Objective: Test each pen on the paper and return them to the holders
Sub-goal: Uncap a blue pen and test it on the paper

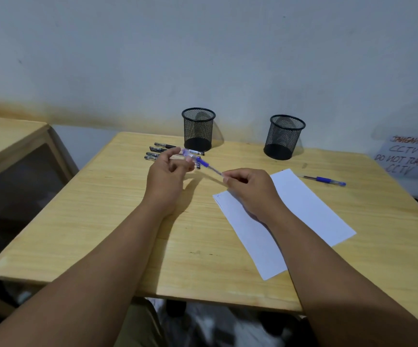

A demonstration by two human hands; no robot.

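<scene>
My left hand (169, 172) and my right hand (251, 190) hold one blue pen (204, 162) between them, just above the wooden table (102, 221). The left fingers pinch its clear barrel and the right fingertips pinch its thin tip end. Under my right wrist lies a white paper (303, 209) with a small mark near its left corner. Two black mesh holders stand at the back, the left holder (197, 128) and the right holder (284, 136); both look empty. Several black pens (156, 149) lie beside the left holder. Another blue pen (324, 179) lies right of the paper.
The table stands against a pale wall. A second wooden table (5, 136) is at the left, across a gap. A handwritten CCTV sign (408, 156) leans at the far right. The table's front edge is near my elbows.
</scene>
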